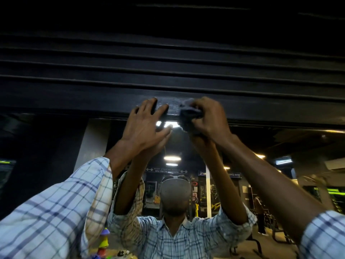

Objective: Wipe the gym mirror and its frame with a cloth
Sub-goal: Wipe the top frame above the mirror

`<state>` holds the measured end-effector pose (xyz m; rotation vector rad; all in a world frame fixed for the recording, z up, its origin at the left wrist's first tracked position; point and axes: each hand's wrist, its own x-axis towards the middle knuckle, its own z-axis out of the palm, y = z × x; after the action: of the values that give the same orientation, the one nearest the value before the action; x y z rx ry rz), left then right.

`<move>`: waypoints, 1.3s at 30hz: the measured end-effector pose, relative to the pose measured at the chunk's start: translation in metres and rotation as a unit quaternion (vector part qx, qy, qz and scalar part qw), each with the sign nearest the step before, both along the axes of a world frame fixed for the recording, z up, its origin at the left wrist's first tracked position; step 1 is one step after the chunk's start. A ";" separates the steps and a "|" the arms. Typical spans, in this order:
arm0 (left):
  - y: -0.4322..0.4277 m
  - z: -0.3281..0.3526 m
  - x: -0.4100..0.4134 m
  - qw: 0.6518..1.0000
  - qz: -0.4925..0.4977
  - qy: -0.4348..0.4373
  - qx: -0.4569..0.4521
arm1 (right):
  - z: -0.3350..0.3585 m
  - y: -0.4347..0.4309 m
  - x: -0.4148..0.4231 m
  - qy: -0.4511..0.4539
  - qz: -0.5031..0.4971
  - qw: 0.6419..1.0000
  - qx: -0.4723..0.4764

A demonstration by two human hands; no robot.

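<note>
Both arms reach overhead to the top of the gym mirror (280, 184). Its black frame (93, 101) is a wide dark band running across the view above the glass. My right hand (207, 116) grips a bunched dark grey cloth (189, 116) and holds it against the lower edge of the frame, where it meets the glass. My left hand (145, 124) lies just left of the cloth, fingers spread straight, fingertips resting on the frame. The mirror reflects me with both arms raised in a checked shirt.
Above the frame runs a dark ribbed shutter (168, 62) of horizontal slats. The mirror reflects gym machines, ceiling lamps and a white pillar. A colourful toy-like object (104, 242) shows at the bottom left, below my sleeve.
</note>
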<state>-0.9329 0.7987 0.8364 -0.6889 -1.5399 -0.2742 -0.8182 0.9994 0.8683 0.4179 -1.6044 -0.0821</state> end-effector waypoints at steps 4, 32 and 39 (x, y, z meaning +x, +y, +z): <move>-0.023 -0.001 -0.012 1.000 0.010 0.002 -0.002 | 0.005 -0.026 -0.007 0.098 0.009 0.985 -0.143; -0.187 -0.012 -0.095 0.996 0.063 -0.058 -0.012 | 0.015 -0.165 -0.095 0.016 0.058 0.993 -0.105; -0.217 -0.013 -0.116 0.997 0.054 -0.050 -0.008 | 0.013 -0.201 -0.112 0.105 0.069 0.979 -0.161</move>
<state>-1.0487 0.5817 0.8239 -0.6089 -1.6711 -0.2188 -0.9299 0.7980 0.8810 0.2589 -1.3472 0.2305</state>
